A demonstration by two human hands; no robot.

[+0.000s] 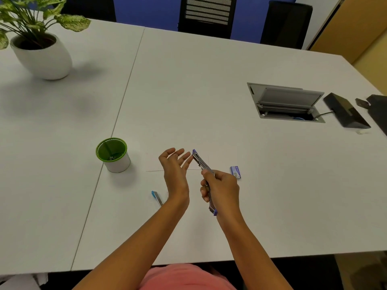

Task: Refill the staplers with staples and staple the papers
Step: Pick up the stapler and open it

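Note:
My right hand grips a purple stapler that is swung wide open, its metal magazine pointing up and left and its base sticking out below the fist. My left hand hovers just left of the magazine's tip, palm up, fingers spread and empty. A small purple staple box lies on the table right of my right hand. A blue stapler lies partly hidden behind my left wrist. White paper lies flat under the hands, barely distinct from the table.
A green-rimmed white cup stands left of the hands. A potted plant sits at the far left corner. An open cable hatch and a black device are at the right. Chairs stand behind the white table.

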